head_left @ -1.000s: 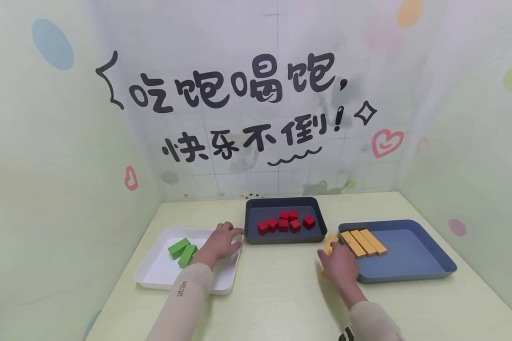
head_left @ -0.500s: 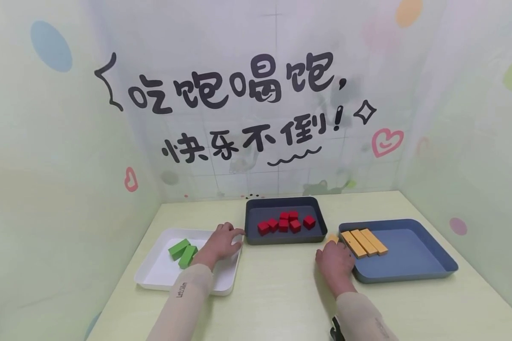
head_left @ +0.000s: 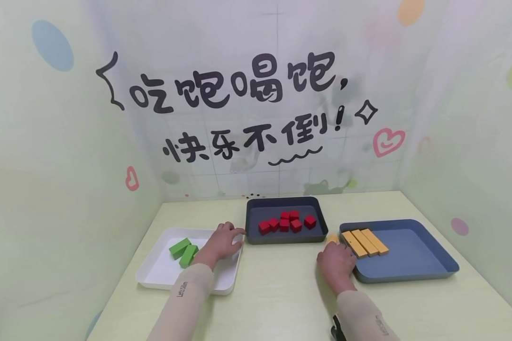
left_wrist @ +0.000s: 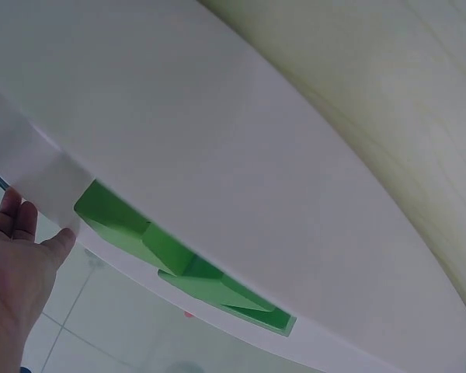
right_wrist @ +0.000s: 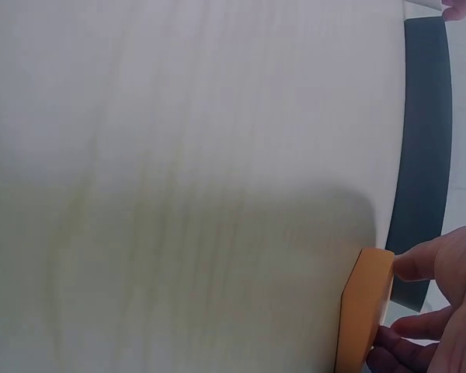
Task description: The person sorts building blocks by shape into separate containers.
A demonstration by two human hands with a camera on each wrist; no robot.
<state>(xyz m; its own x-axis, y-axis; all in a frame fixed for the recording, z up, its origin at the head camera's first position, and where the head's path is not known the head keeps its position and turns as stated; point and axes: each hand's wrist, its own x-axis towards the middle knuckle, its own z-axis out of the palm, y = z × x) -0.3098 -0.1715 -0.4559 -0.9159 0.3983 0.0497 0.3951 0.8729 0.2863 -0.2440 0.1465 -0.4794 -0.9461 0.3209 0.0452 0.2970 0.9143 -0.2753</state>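
Note:
Between the dark grey tray and the blue tray point(head_left: 418, 274), my right hand point(head_left: 337, 267) is bent over a yellow-orange wooden block point(head_left: 333, 238). The head view shows only that block's far tip; the rest is under the hand. In the right wrist view the thumb and fingertips pinch the block point(right_wrist: 365, 311) at the tabletop. Three similar yellow blocks point(head_left: 364, 242) lie side by side in the blue tray's left part. My left hand point(head_left: 224, 240) reaches over the white tray's point(head_left: 153, 279) right side with loose fingers and holds nothing. Green blocks point(head_left: 183, 252) lie in that tray.
At the back middle stands the dark grey tray point(head_left: 286, 239) with several red cubes point(head_left: 284, 225). My left fingertips are close to its left corner; contact is unclear. The pale table point(head_left: 277, 298) is enclosed by walls, with black lettering on the back one.
My right hand has shifted slightly left and lowered over the yellow block, covering more of it. Over the last half second it has hardly moved. The left hand has stayed in place.

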